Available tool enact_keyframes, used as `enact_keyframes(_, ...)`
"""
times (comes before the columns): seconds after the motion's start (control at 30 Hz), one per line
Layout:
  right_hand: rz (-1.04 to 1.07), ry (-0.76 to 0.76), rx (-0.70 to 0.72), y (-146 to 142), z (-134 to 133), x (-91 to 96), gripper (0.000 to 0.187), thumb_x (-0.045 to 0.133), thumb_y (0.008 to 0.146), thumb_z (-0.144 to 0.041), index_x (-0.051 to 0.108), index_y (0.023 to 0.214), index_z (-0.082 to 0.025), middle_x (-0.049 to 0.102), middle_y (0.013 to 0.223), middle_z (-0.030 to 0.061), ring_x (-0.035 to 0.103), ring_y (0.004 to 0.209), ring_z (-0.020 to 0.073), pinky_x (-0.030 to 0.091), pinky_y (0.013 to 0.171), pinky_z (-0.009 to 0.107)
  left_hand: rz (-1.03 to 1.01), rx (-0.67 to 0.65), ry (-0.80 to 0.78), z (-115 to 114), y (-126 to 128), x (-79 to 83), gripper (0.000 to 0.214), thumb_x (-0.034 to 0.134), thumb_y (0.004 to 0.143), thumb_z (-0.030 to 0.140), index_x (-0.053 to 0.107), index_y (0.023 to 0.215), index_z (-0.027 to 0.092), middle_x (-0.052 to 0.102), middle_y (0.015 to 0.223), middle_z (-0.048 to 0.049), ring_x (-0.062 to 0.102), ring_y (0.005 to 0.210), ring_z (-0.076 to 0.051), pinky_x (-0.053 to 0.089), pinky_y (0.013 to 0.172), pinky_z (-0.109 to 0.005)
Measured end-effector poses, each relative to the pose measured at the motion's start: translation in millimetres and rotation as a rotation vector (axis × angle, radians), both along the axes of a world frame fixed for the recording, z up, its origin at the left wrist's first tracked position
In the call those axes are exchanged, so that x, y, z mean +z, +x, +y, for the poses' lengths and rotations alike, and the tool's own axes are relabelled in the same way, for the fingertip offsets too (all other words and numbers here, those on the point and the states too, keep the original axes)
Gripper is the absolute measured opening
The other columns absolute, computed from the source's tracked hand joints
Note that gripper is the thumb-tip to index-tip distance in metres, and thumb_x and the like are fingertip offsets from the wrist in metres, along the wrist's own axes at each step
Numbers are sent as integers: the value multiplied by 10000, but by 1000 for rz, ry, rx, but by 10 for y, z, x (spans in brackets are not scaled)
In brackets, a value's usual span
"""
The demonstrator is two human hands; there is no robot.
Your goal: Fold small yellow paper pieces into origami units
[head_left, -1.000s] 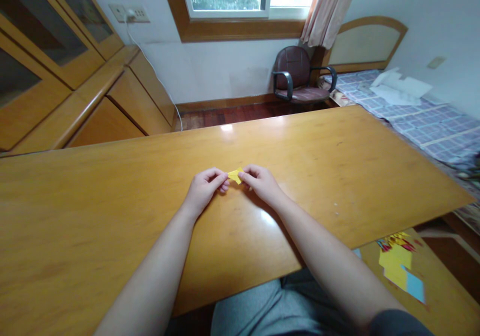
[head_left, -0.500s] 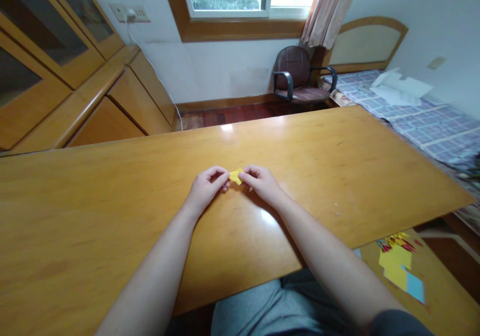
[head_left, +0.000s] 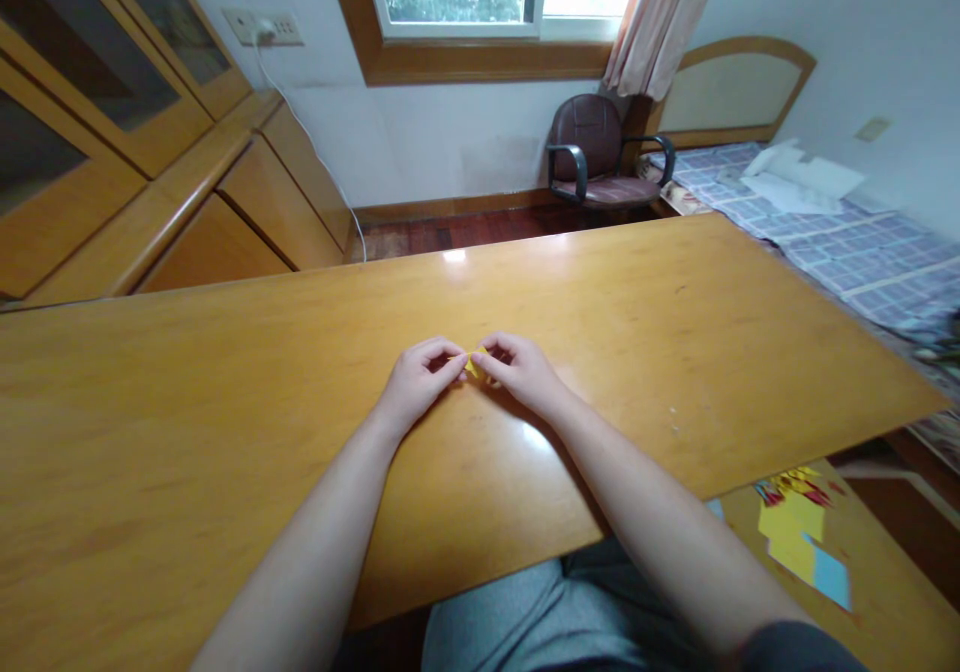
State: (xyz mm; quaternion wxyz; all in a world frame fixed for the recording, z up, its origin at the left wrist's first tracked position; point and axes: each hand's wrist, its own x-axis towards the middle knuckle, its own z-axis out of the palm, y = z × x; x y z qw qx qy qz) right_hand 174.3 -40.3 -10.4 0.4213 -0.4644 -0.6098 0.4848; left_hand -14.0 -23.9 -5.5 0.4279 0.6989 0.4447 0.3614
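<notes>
A small folded piece of yellow paper (head_left: 474, 363) sits at the middle of the wooden table (head_left: 225, 392), pinched from both sides. My left hand (head_left: 416, 384) grips its left end with fingers curled. My right hand (head_left: 521, 372) grips its right end, fingertips pressed together. The hands nearly touch, and most of the paper is hidden between the fingers.
Coloured paper sheets (head_left: 802, 537) lie on a lower surface at the right, below the table edge. Wooden cabinets (head_left: 112, 152) line the left wall. A brown armchair (head_left: 592, 152) stands under the window, and a bed with a checked cover (head_left: 847, 242) is at the right.
My hands have closed in on each other, and the yellow paper now shows much less between the fingertips. The view has shifted down slightly.
</notes>
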Motion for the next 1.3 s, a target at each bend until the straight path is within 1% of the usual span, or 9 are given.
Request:
enact_keyframes(0.17, -73, 46, 19, 4, 7, 1, 217, 619, 861, -367, 638, 808, -158, 628, 697, 3, 559, 632, 121, 427, 598, 233, 65, -26, 63, 5, -8, -32, 218, 623, 880, 346, 677, 756, 176, 665, 700, -9, 638, 666, -148, 477, 668, -252)
enact_keyframes(0.33, -66, 42, 18, 3, 12, 2, 226, 618, 867, -378, 646, 817, -159, 642, 717, 10, 563, 642, 124, 432, 603, 234, 76, -25, 87, -2, 1, -23, 221, 614, 887, 344, 668, 754, 176, 659, 702, -8, 635, 656, -146, 478, 656, -249)
enact_keyframes(0.63, -34, 17, 21, 15, 15, -26, 221, 602, 864, -376, 619, 794, -167, 606, 685, -9, 551, 625, 119, 425, 604, 237, 9, 2, -40, -19, -12, 16, 206, 610, 863, 318, 656, 727, 171, 671, 652, -5, 639, 603, -143, 494, 629, -247)
enact_keyframes(0.87, 32, -42, 2, 37, 22, -18, 249, 625, 829, -410, 617, 777, -167, 583, 684, -16, 533, 639, 122, 420, 605, 238, -58, 30, -89, -11, -31, 24, 193, 626, 831, 300, 641, 695, 164, 667, 631, -5, 617, 569, -126, 497, 602, -237)
enact_keyframes(0.93, 61, -67, -7, 49, 26, -15, 259, 629, 818, -422, 612, 778, -167, 584, 683, -17, 528, 628, 120, 413, 592, 236, -118, 62, -129, 8, -46, 3, 180, 637, 818, 302, 641, 705, 162, 663, 630, -5, 615, 564, -125, 502, 592, -237)
enact_keyframes(1.0, 95, -100, -28, 62, 32, -17, 275, 636, 807, -440, 607, 784, -167, 587, 678, -17, 523, 614, 118, 401, 573, 233, -208, 139, -156, 32, -61, -25, 172, 636, 813, 307, 642, 719, 162, 649, 627, 3, 608, 554, -118, 504, 582, -236)
enact_keyframes(1.1, 127, -134, -53, 75, 39, -19, 295, 651, 790, -457, 602, 780, -167, 588, 672, -17, 516, 602, 116, 387, 553, 230, -300, 204, -173, 51, -67, -46, 162, 654, 793, 311, 635, 730, 163, 648, 651, 3, 613, 567, -116, 507, 582, -234)
enact_keyframes(1.2, 139, -141, -51, 73, 44, -15, 296, 658, 785, -457, 602, 778, -166, 587, 674, -17, 512, 598, 115, 383, 548, 232, -290, 167, -190, 35, -48, -12, 200, 645, 816, 359, 652, 792, 161, 665, 664, -7, 615, 570, -123, 504, 584, -241)
enact_keyframes(1.3, 158, -143, -37, 64, 48, -9, 290, 664, 783, -451, 603, 780, -168, 582, 680, -22, 512, 598, 111, 393, 557, 234, -181, 69, -193, 7, -22, 52, 243, 666, 810, 400, 676, 842, 159, 673, 658, -12, 614, 587, -133, 501, 602, -247)
